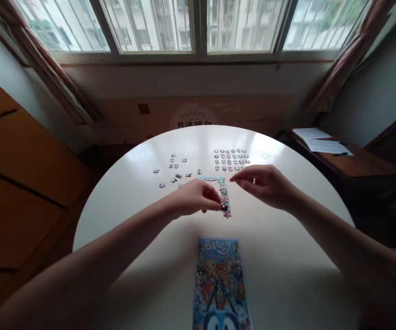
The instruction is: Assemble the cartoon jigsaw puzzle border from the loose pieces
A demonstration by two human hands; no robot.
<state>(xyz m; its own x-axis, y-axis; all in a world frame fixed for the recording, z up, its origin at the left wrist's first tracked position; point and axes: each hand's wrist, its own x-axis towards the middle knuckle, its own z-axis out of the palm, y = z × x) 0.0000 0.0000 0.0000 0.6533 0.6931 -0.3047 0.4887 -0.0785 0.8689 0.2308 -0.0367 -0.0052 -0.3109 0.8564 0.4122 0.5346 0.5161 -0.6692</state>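
Observation:
My left hand [198, 197] pinches a dark puzzle piece [224, 208] between thumb and fingers, close against the joined vertical puzzle strip [224, 195]. Whether that piece touches the strip I cannot tell. From the strip's top, a thin joined row [209, 178] runs left, partly hidden behind my left hand. To the right of the strip hovers my right hand [266, 183], its fingers bent and apart, with nothing visible in them. Beyond it, loose pieces lie in neat rows [229, 162]. More loose pieces [176, 166] are scattered at the left.
A Bluey picture sheet or box [221, 284] lies at the near side of the round white table [122, 206]. Papers [321, 140] rest on a brown side table [366, 160] at the right. An orange-brown cabinet [19, 183] stands left, and windows are ahead.

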